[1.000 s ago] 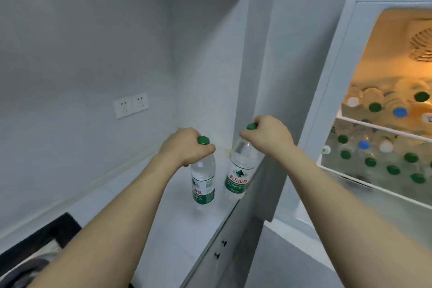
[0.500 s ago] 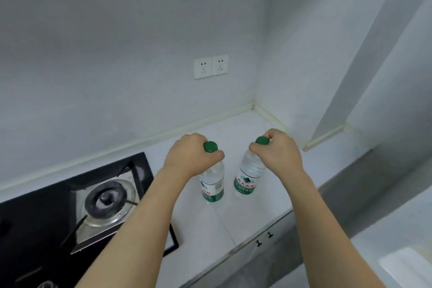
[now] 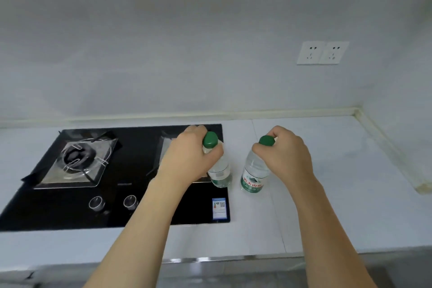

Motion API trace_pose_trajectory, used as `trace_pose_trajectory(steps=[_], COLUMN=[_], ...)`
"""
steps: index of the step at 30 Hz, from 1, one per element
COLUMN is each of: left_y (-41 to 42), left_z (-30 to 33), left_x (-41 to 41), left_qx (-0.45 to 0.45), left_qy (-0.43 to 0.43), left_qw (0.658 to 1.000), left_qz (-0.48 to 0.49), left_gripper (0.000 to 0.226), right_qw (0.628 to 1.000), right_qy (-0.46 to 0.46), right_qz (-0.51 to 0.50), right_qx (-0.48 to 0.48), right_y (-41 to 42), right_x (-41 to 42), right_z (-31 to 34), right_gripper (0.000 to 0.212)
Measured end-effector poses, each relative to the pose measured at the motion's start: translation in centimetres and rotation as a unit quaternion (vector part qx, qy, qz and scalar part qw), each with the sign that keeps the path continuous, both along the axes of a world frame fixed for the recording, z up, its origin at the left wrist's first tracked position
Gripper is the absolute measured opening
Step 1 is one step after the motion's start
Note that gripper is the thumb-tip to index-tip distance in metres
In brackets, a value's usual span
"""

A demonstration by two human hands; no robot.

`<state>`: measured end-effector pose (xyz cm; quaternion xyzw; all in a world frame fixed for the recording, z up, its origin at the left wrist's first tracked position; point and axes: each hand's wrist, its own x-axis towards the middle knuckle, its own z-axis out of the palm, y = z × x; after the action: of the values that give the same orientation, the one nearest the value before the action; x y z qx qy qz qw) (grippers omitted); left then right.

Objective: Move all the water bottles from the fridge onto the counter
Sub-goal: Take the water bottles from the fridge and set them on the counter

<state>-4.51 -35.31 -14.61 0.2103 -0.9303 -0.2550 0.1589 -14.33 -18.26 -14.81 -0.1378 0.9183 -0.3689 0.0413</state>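
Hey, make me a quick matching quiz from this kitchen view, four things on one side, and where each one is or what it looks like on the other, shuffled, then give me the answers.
Things:
1. left-hand bottle
2. right-hand bottle
3. wall sockets
4. blue sticker

Descriptions:
A. on the wall, above the counter's right part
B. at the front right corner of the gas hob
C. held by its neck over the hob's right edge
D. held by its neck over the bare white counter, label facing the camera

Pairs: 1-C, 2-D, 3-A, 4-B

Pale counter (image 3: 327,194) with a black gas hob (image 3: 117,194) set into its left part.
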Motion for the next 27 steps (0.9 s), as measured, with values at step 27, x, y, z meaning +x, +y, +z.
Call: trace_pose_trajectory(steps=[27], left_y=[-26.1], left_z=[1.7], left_x=[36.7], left_qx=[-0.012], left_qy=[0.047], left_qw=[0.976], left_qz=[0.212], left_gripper=[0.025], right_qw=[0.968], right_qy=[0.056], right_qz=[0.245], right_qx=[0.020], right_y=[-32.1], right_x=[29.0], right_z=[2.7], right_gripper=[0.018])
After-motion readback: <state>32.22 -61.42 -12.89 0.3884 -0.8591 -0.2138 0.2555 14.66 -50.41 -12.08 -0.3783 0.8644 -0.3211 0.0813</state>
